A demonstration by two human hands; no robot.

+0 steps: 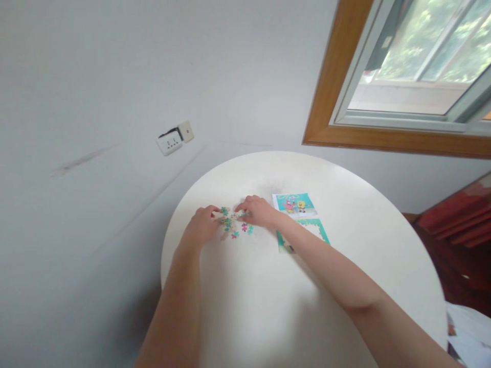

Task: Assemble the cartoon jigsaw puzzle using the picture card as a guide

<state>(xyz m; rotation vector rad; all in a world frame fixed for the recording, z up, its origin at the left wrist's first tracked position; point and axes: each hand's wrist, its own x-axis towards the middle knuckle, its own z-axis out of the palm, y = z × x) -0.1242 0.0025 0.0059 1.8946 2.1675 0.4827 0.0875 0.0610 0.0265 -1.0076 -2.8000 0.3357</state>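
Nearest the camera, two bare forearms [172,312] are stretched over a round white table [245,317]; small puzzle pieces [235,234], mostly green and pink, are scattered on it between the hands. Their left edge is reached by the left hand [205,225], their right side by the right hand [256,209]; both are curled, but whether any piece is gripped cannot be told. Right of them a cartoon card [294,203] is laid, with a green-bordered puzzle board [324,236] partly covered by the right forearm [330,266]
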